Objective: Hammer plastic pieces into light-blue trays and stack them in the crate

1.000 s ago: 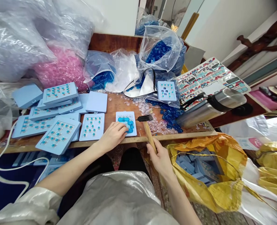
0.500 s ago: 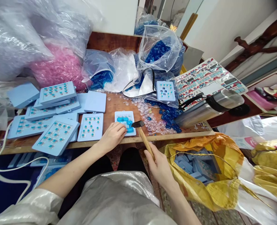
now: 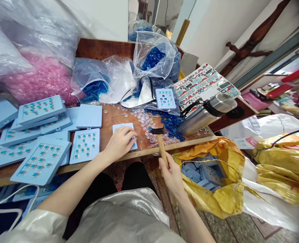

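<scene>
My left hand (image 3: 119, 143) lies over a small light-blue tray (image 3: 119, 127) on the wooden table (image 3: 108, 118), fingers bent and pressing on it, covering most of it. My right hand (image 3: 171, 172) grips the wooden handle of a small hammer (image 3: 161, 143); its dark head hovers just right of the tray, above loose clear caps (image 3: 149, 121) and blue pieces (image 3: 173, 126).
Stacked light-blue trays (image 3: 41, 141) with teal pieces fill the table's left. Bags of pink (image 3: 38, 79) and blue parts (image 3: 154, 57) stand behind. A steel flask (image 3: 205, 111) lies at right. A yellow sack (image 3: 215, 175) of blue trays sits by my right knee.
The hammer head has swung from the tray's edge back to the right. My left hand has slid further over the tray. The view has shifted to the right.
</scene>
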{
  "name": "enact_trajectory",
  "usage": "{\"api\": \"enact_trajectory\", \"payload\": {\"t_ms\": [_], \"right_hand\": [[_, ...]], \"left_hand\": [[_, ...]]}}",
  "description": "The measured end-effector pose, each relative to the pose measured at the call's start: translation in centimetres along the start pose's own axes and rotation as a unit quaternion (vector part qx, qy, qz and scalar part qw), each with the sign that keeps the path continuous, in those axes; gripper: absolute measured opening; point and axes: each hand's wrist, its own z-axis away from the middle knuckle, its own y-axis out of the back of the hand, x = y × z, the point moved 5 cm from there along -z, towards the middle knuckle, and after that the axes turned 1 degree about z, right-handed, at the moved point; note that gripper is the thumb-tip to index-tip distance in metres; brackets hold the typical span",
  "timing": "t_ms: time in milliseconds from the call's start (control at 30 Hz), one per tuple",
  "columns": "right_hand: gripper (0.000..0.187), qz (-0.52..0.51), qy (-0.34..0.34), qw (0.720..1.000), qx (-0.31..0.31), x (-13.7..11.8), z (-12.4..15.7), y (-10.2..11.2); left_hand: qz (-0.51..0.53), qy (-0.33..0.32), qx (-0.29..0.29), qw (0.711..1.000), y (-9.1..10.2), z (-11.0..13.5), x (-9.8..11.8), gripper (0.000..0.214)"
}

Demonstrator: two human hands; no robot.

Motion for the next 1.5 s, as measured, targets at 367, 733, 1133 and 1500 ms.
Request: {"api": "enact_trajectory", "payload": {"t_ms": [367, 733, 1133, 1500], "right_hand": [[0.033, -0.123, -0.069, 0.987, 0.075, 1.4, 0.4, 2.0], [0.032, -0.137, -0.058, 0.989, -0.012, 1.0, -0.6, -0.5], [0.037, 0.025, 0.080, 0.991, -0.106, -4.4, -0.8, -4.4], [0.038, 0.207, 0.155, 0.955, -0.146, -6.1, -0.9, -6.3]], "left_hand": [[-0.030, -0.070, -0.153, 0.985, -13.1, -15.0, 3.3, 0.025], [0.341, 0.292, 0.060, 0.891, 1.0, 0.8, -6.9, 0.027], [0.151, 0.282, 0.059, 0.946, 1.0, 4.2, -5.7, 0.015], [0.174, 0.311, 0.045, 0.933, 0.4, 5.0, -6.6, 0.012]]}}
